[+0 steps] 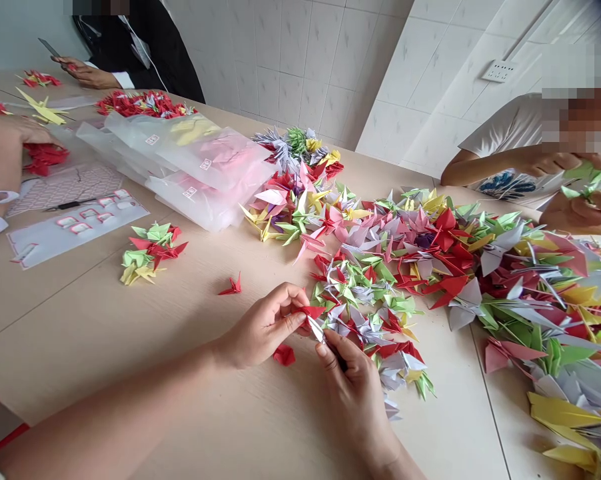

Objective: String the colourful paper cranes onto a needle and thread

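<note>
The left hand (263, 327) and right hand (353, 393) are raised just off the table (80, 320), meeting at the near edge of the heap of origami cranes (375, 293), apparently so that the small pieces between them can be worked at the fingertips with nothing beneath them. The left fingers (286, 313) curl closed, pinching a folded red paper piece (311, 311); the right fingers (330, 343) grip a narrow white strip (316, 330) against it, thumb and forefinger pressed together. Whether the two pieces are joined cannot be told. A red crane (284, 355) lies just under the left hand, and another red crane (231, 285) sits farther left of the heap. Also left of the heap is a small cluster of green, red and yellow cranes (150, 252), with plastic bags (190, 167) beyond it. Across the heap, a co-worker's hands (583, 200) hold a green crane (588, 183)
</note>
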A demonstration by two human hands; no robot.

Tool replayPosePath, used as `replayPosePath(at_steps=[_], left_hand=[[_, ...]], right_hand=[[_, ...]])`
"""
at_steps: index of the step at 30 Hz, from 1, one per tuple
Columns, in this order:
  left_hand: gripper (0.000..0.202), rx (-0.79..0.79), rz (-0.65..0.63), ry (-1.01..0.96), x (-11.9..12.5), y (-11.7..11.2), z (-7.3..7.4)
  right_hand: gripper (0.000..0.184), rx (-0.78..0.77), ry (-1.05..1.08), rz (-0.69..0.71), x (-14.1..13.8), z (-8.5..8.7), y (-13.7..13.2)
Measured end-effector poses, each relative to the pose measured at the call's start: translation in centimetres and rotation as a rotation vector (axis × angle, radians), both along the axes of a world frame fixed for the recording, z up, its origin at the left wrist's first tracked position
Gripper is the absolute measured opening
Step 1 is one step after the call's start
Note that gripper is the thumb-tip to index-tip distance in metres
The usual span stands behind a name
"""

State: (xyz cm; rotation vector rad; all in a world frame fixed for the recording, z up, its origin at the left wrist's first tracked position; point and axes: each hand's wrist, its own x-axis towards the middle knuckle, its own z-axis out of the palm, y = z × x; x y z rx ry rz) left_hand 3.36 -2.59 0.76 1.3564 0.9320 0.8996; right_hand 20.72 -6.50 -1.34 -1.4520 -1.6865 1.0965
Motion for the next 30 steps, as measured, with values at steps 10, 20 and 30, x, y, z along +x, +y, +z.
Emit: replayPosePath(at_steps=[10,20,30], left_hand=[[0.010,-0.073,-0.006,-0.122,0.25,0.08,-0.24],[0.005,-0.055,0.032,-0.119,0.19,0.20,-0.09],[0.010,-0.047,0.046,-0.104,0.15,0.27,-0.26]], right_hand=[[0.027,-0.034,0.062,-0.003,0.06,0.13,0.04],[0.025,-0.007,0.044,-0.009,-0.02,0.33,0.04],[0.025,-0.030,0.088,-0.004,0.03,0.36,0.00]])
